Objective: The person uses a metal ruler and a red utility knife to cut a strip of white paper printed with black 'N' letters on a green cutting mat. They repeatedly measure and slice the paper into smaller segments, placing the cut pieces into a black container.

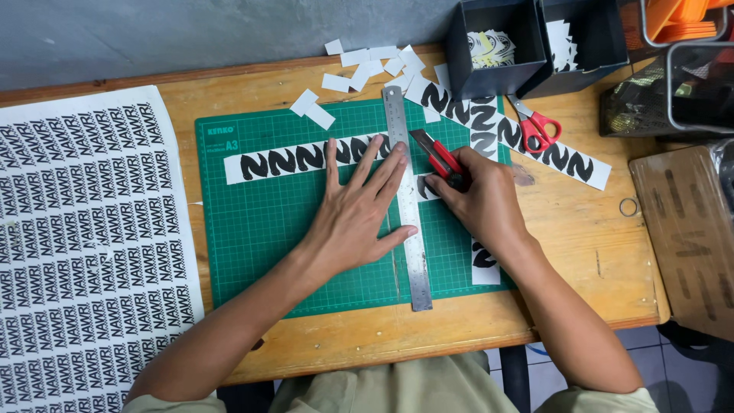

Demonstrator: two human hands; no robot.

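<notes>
Left hand (359,210) lies flat, fingers spread, pressing the steel ruler (407,199) and a white strip of black symbols (294,159) onto the green cutting mat (260,237), frame centre. Right hand (478,195) has fingers curled tight round a red utility knife (437,157), blade at the ruler's right edge. The strip under both hands is hidden; red scissors (537,126) lie upper right on the worktop (596,229).

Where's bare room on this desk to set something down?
Free: green cutting mat below the white printed strip, left of the left hand; bare wooden desk right of the right hand. Crowded: top edge, with paper scraps, red scissors, dark boxes.
</notes>
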